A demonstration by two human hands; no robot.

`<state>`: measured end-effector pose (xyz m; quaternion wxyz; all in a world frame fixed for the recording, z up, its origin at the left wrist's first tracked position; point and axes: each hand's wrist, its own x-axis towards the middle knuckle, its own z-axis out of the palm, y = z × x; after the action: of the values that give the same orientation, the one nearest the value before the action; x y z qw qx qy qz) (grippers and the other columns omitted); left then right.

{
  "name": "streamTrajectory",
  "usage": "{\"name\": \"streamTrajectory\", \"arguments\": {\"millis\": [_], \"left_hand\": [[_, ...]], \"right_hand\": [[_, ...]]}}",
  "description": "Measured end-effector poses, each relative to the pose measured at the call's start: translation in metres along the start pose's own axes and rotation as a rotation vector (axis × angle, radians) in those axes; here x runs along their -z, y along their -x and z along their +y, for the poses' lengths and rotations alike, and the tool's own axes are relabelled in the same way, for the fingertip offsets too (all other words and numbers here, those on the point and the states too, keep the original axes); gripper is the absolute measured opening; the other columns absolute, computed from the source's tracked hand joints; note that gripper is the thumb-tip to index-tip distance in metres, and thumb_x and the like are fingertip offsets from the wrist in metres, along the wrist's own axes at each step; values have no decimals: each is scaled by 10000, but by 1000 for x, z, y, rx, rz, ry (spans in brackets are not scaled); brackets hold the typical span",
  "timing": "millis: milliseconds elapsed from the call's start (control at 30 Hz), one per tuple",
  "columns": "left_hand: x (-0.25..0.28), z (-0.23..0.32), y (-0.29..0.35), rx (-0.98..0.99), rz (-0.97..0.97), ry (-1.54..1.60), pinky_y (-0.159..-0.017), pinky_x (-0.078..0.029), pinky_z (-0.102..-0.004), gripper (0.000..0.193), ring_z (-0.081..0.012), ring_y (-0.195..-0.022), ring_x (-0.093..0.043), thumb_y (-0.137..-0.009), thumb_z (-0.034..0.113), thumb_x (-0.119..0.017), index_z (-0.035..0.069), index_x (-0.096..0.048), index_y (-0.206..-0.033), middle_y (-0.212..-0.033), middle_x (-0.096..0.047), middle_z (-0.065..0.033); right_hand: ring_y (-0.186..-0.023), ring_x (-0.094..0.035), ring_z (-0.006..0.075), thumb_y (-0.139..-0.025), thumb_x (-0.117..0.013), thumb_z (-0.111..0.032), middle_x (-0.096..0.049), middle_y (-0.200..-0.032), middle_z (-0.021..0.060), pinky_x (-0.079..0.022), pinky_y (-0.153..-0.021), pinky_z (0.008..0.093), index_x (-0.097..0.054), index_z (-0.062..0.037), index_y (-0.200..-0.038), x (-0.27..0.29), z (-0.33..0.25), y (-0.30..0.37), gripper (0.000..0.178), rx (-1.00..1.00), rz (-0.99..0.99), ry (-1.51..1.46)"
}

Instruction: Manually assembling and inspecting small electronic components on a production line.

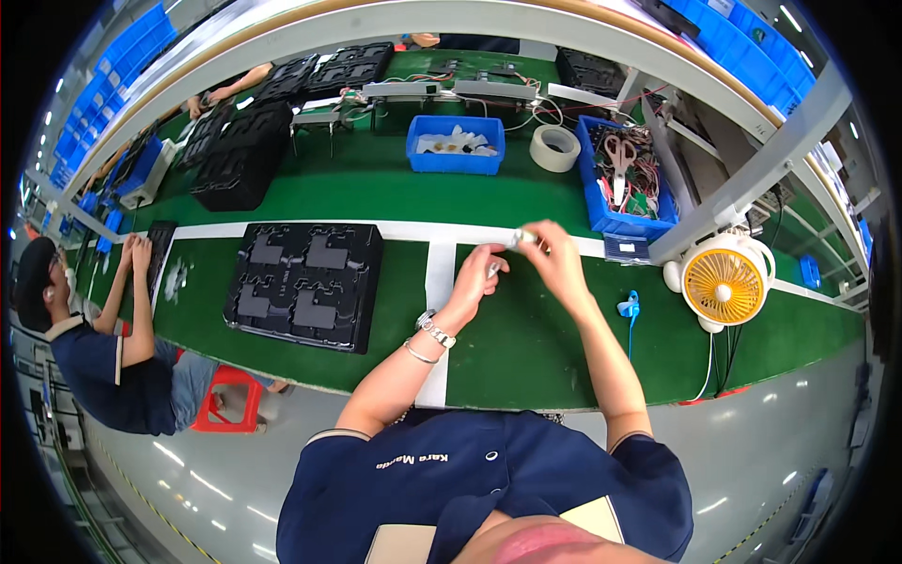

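1. Long green-topped surface (526, 362), one, spanning 9 to 3 o'clock: it seems best to keep the work low over it, so a slipped piece lands there.
2. Hands, two, just off centre toward 1 o'clock. The left hand (474, 280) has curled fingers with a small silvery bit (493, 270) among them; whether gripped or worn, I cannot tell. The right hand (556, 265) pinches at its fingertips. Steady wrists and light pressure should help.
3. Small pale piece (517, 241), apparently one, in the right hand's pinch near 1 to 2 o'clock; its kind is too small to tell. Gripping it by an edge probably keeps more of it visible.
4. Black moulded plastic tray (289, 276) nearest the left hand: one, at 9 o'clock.
5. White fan with yellow blades (723, 289): one, at 3 o'clock.
6. Blue plastic bins on the near surface, two: one with wires (634, 224) at 2 o'clock, one with whitish pieces (456, 165) at 12.
7. Cream tape roll (554, 164): one, at 1 o'clock.
8. Pale-handled scissors (619, 167): one pair, at 2 o'clock.
9. Grey rectangular pads (327, 252): four, in the tray.
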<state>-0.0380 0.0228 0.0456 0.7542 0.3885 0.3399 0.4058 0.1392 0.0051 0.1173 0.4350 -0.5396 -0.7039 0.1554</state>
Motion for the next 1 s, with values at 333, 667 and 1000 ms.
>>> {"name": "streamTrajectory", "arguments": {"millis": [333, 667, 1000], "left_hand": [[23, 17, -4, -97, 135, 197, -768, -474, -253, 451, -105, -893, -575, -1002, 150, -588, 76, -465, -1430, -1169, -608, -34], [21, 27, -4, -82, 106, 244, -923, -471, -316, 434, -146, -1022, -596, -1009, 154, -610, 68, -489, -1416, -1250, -610, -65], [12, 40, -8, -256, 161, 58, -881, -544, -301, 354, -173, -1024, -646, -1002, 52, -581, 2, -501, -1343, -1121, -608, -71]], "right_hand": [[-438, -522, 128, -859, -721, -283, -585, -552, 37, -386, -425, 308, -676, 4, -741, 14, 117, -269, 314, -308, 199, -345], [-765, -713, 255, -887, -690, -101, -693, -904, 142, -627, -689, 344, -665, 23, -964, -16, 201, -360, 148, -470, 159, -909], [-674, -672, 134, -915, -587, -111, -741, -889, 101, -526, -584, 255, -689, -14, -1068, -36, 129, -228, 208, -444, 135, -731]]}}
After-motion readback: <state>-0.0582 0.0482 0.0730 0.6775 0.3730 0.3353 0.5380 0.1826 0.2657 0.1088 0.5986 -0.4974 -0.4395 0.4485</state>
